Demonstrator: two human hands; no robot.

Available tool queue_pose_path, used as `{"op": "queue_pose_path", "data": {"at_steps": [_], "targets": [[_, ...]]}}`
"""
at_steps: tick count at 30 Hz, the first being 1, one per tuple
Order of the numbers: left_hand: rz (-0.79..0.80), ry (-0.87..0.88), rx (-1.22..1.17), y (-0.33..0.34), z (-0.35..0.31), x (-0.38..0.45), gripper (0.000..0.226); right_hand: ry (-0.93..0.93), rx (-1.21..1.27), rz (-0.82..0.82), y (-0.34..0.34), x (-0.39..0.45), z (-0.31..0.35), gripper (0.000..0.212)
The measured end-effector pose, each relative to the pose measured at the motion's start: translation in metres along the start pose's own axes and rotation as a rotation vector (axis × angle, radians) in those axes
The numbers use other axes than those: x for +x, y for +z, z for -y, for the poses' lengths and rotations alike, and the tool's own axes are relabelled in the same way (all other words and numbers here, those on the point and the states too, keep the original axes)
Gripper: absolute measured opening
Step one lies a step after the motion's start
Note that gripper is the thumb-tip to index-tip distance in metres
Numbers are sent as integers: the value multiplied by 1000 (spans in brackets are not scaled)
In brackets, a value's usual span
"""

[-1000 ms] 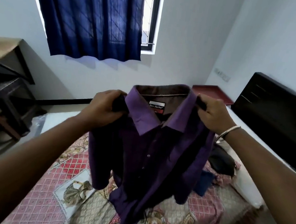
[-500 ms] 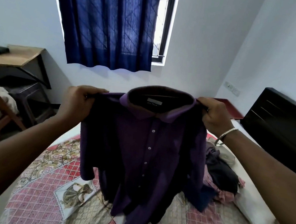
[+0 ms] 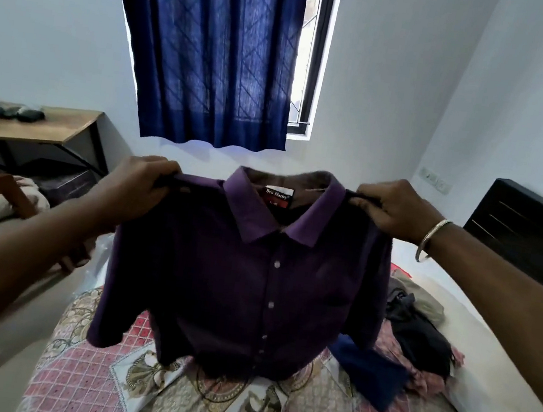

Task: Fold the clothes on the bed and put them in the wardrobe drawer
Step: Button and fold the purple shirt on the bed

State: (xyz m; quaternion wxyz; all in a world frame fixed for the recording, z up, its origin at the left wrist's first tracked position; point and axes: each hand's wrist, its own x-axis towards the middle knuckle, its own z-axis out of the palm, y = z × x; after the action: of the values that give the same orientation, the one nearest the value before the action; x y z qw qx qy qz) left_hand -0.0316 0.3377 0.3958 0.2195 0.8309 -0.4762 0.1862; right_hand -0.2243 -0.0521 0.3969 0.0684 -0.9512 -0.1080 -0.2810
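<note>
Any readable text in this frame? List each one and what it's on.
"Ben Harley": white lettering on the dark neck label inside the collar of the purple shirt.
Red strip under that label: small characters, too blurred to read.
No other text is legible.

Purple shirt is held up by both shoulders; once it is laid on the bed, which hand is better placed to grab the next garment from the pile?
Probably the right hand. The pile of dark clothes lies on the bed's right side, below that wrist, while the left hand grips the purple shirt at the far shoulder.
</note>
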Motion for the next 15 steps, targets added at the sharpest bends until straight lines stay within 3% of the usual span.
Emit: {"op": "queue_pose_path", "data": {"at_steps": [3, 5, 12, 15], "targets": [[-106, -144, -50, 6, 0, -11, 30, 177, 252, -126, 14, -8, 13, 27], [-151, -216, -70, 12, 0, -22, 36, 226, 282, -144, 24, -18, 22, 21], [-223, -369, -75, 26, 1, -56, 43, 268, 116, 101, 39, -49, 22, 46], [-245, -447, -109, 32, 3, -67, 35, 343, 222, 169, 39, -54, 22, 33]]}}
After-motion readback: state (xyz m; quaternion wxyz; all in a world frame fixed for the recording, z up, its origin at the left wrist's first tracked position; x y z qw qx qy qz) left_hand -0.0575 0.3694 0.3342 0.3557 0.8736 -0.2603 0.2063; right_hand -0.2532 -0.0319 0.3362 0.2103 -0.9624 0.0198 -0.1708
